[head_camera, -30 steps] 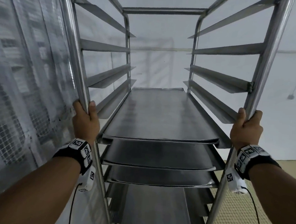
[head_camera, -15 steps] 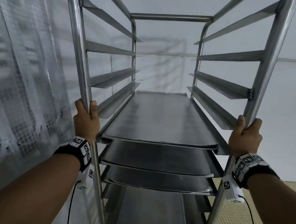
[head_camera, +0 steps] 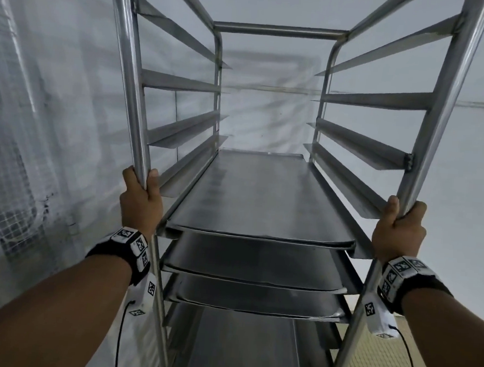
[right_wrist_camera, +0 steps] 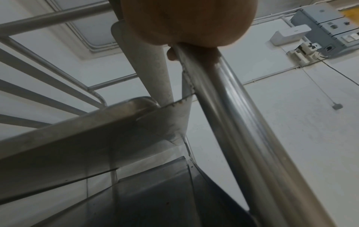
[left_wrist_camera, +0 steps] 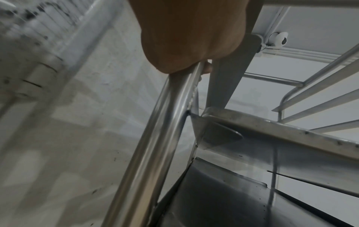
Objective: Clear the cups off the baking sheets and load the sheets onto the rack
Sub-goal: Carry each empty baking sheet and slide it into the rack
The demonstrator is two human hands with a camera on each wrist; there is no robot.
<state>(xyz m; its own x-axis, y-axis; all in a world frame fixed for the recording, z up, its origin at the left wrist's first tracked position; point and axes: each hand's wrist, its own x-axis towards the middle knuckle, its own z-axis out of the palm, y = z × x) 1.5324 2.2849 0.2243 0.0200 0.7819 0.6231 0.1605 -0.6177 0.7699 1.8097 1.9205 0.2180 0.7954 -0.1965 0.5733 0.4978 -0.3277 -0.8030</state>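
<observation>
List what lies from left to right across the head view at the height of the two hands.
Plastic sheeting → left hand gripping the rack's left front post → top baking sheet → right hand gripping the right front post → white wall.

The rack is shiny metal, with smooth round poles that gleam. Its flat side rails are duller grey metal. The baking sheets are dark metal, smooth, with a soft shine and faint streaks. A clear plastic curtain hangs wrinkled and glossy. The wall looks matt white.
</observation>
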